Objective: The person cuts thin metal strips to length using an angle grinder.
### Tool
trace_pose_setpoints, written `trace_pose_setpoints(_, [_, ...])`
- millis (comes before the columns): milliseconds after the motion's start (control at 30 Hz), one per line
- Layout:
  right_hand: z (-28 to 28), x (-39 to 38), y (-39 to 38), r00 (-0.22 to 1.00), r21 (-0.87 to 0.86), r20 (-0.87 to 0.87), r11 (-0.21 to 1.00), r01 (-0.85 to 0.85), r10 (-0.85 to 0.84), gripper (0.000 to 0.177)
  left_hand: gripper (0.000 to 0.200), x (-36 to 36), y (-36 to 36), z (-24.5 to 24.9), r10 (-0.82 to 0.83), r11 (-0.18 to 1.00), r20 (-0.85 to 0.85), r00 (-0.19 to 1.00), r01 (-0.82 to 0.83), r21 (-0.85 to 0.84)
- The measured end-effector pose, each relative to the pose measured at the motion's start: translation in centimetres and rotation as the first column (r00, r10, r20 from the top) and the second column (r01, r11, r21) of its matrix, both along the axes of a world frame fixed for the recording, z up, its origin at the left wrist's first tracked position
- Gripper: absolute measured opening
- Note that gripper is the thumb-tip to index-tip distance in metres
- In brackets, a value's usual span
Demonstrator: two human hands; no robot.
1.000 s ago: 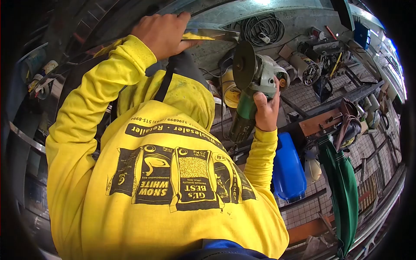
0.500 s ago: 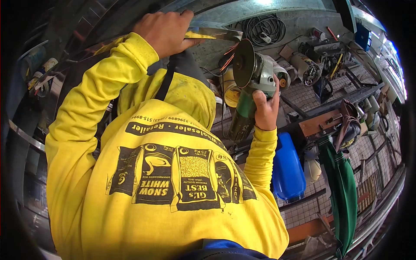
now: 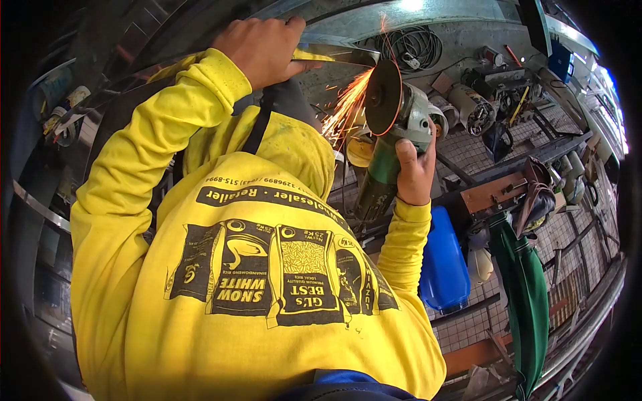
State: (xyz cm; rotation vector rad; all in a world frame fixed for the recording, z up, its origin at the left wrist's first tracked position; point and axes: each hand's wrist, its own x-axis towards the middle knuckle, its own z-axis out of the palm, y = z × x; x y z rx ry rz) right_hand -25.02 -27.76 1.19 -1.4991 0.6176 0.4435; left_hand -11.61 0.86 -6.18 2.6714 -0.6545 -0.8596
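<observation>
My right hand (image 3: 417, 160) is wrapped round the green and grey angle grinder (image 3: 391, 147), whose body hangs downward and whose disc faces left. The disc's upper left edge meets the end of a metal piece (image 3: 344, 53), and orange sparks (image 3: 351, 100) spray down and left from there. At the upper left, my left hand (image 3: 261, 50) is closed over the same metal piece, thumb below it. Both arms wear yellow sleeves, and the yellow shirt with black print fills the centre.
A coiled black cable (image 3: 418, 50) lies on the floor behind the grinder. To the right are a blue container (image 3: 445, 260), green cloth (image 3: 525, 301), a brown board (image 3: 495, 194) and metal bars (image 3: 582, 334). A yellow tub (image 3: 360, 152) stands beyond the grinder.
The sparks have grown from a few thin streaks into a wide spray. Both hands and the grinder have shifted slightly right.
</observation>
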Motion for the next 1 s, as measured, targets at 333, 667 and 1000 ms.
trace_pose_setpoints(333, [-0.03, 0.25, -0.35, 0.999, -0.032, 0.003, 0.999, -0.035, 0.035, 0.074, 0.067, -0.03, 0.12, 0.05, 0.019, 0.999, 0.023, 1.0, -0.018, -0.043])
trace_pose_setpoints(667, [0.2, 0.53, -0.13, 1.0, -0.058, -0.015, 0.998, -0.027, 0.026, 0.076, 0.068, -0.17, 0.2, -0.24, 0.032, 0.999, 0.019, 0.999, -0.031, -0.042])
trace_pose_setpoints(1000, [-0.09, 0.65, -0.79, 0.998, -0.106, -0.013, 0.992, -0.063, 0.062, 0.076, 0.067, -0.03, 0.05, -0.01, 0.039, 0.998, 0.03, 0.999, -0.037, -0.043])
